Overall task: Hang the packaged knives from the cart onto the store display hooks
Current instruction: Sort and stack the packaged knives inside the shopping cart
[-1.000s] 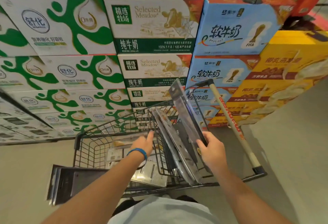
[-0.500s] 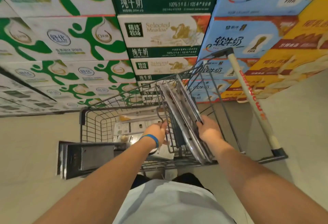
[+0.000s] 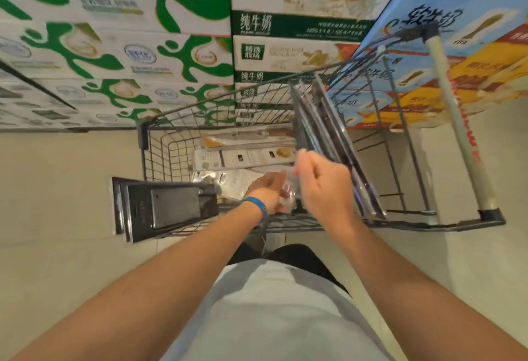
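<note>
Over the near end of the cart [image 3: 155, 157] the left hand [image 3: 267, 193] lies straight-fingered, the right hand [image 3: 324, 186] curled — whether it grips anything is too blurred to tell. Inside the cart's right side knife packs [image 3: 321, 129] lean upright, more flat on its floor — milk boxes [image 3: 114, 54] stacked beyond.

A shop: stacked milk cartons [image 3: 137, 46] (green, blue and yellow printed cases) form a wall just behind a wire shopping cart [image 3: 183, 120] standing on a pale floor [image 3: 57, 189].
</note>
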